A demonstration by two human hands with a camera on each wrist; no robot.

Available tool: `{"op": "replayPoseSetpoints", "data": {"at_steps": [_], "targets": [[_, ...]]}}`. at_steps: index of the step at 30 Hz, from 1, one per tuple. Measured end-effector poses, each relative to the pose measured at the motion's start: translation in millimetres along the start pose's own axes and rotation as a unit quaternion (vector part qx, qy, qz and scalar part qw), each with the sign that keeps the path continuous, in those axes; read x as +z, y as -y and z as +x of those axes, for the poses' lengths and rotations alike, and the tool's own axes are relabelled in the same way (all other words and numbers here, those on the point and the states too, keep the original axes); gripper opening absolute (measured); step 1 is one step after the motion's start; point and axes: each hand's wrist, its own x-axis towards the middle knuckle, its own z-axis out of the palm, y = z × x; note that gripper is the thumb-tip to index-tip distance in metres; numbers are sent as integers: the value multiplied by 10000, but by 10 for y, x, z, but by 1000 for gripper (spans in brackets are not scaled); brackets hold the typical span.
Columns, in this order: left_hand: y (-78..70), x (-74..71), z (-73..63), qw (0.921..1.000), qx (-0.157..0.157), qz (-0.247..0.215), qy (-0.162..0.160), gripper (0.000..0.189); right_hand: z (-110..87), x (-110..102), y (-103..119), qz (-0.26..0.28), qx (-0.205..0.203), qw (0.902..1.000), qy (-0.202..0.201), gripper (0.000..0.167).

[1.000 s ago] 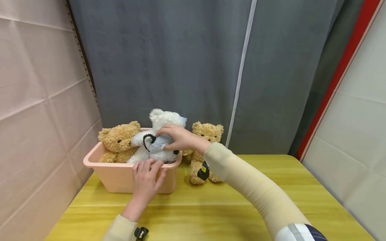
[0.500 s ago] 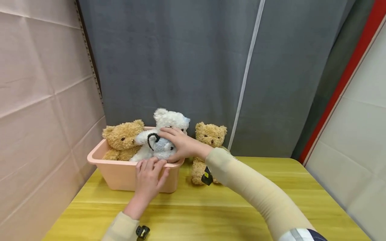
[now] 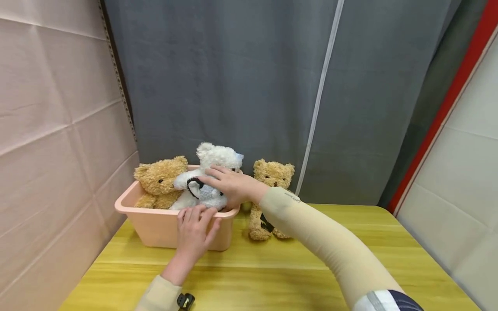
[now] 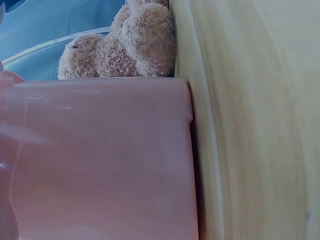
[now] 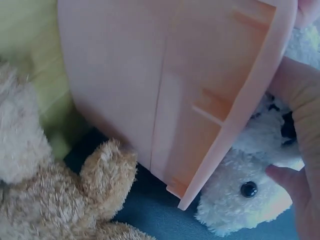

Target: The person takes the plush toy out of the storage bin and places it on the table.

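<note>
My left hand [image 3: 194, 231] has its fingers hooked over the front rim of a pink plastic bin [image 3: 155, 229], with the thumb against the outside wall. My right hand [image 3: 235, 185] lies over a grey-and-white plush animal [image 3: 208, 196] with a black-edged ear, low in the bin's right end. Its fingers reach across the top of the toy, and the thumb side is down by the rim. Behind it a white teddy bear [image 3: 218, 156] sticks up above the bin; its black eye shows in the right wrist view. A tan teddy bear [image 3: 161, 179] sits in the left end.
Another tan teddy bear [image 3: 272, 177] sits on the wooden table [image 3: 342, 224] just right of the bin, partly behind the right forearm. A grey curtain [image 3: 233, 86] hangs behind the table, and a pale cloth wall [image 3: 46, 172] stands at the left.
The right hand has shifted from the plush animal's back to its right side, its thumb side lower at the rim. The plush animal has turned and settled slightly. The left hand stays at the rim.
</note>
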Motion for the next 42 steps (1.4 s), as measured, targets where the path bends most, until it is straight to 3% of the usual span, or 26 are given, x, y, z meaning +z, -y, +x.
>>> {"op": "replayPoseSetpoints", "data": {"at_steps": [14, 21, 33, 42], "targets": [[-21, -32, -35, 9994, 179, 175, -225, 38, 85, -323, -30, 1046, 237, 9938, -306, 102], [-20, -17, -31, 9991, 272, 221, -220, 39, 23, -372, -36, 975, 217, 9942, -397, 102], [-43, -20, -20, 9987, 295, 296, -285, 39, -77, -554, -106, 856, -179, 9915, -959, 96], [-48, -12, 33, 9981, 395, 234, -404, 39, -183, -779, -166, 1198, -106, 9847, -1258, 95]]}}
